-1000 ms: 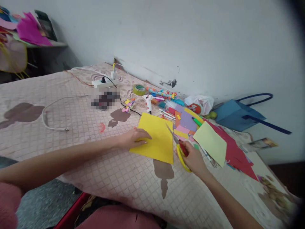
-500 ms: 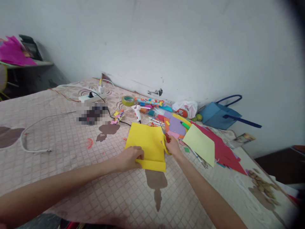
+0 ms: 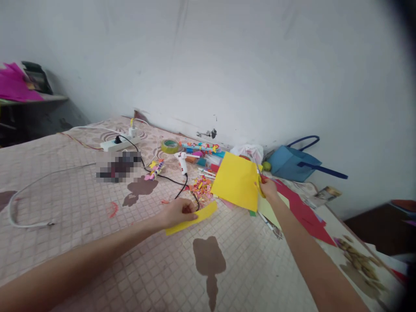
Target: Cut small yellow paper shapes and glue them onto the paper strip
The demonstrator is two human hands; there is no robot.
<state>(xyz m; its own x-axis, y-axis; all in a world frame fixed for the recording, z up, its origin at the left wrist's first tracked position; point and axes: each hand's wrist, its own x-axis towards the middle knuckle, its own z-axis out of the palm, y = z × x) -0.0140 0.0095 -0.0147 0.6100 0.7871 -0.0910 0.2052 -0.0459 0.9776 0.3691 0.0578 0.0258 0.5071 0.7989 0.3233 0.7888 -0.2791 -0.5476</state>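
My left hand (image 3: pixel 178 213) pinches a narrow yellow paper strip (image 3: pixel 207 211) just above the quilted cover. In my right hand (image 3: pixel 269 189) are yellow-and-red scissors (image 3: pixel 259 184), blades pointing away from me. A larger yellow sheet (image 3: pixel 234 180) hangs at the scissors, over the pile of coloured paper; whether my right fingers also grip it is hidden. Between the hands lie small colourful paper scraps (image 3: pixel 202 188). A white glue gun (image 3: pixel 182 164) stands behind them with its black cord trailing toward my left hand.
A green tape roll (image 3: pixel 170 146), a decorated stick (image 3: pixel 201 147) and a power strip (image 3: pixel 118 143) lie toward the wall. On the right are a pale green sheet (image 3: pixel 270 213), red paper (image 3: pixel 300 209) and a blue bag (image 3: pixel 289 163). A white cable (image 3: pixel 26 224) curves at left.
The yellow paper has been parted into a strip and a larger sheet. My left hand holds the strip near me; my right has carried the sheet and scissors rightward onto the paper pile.
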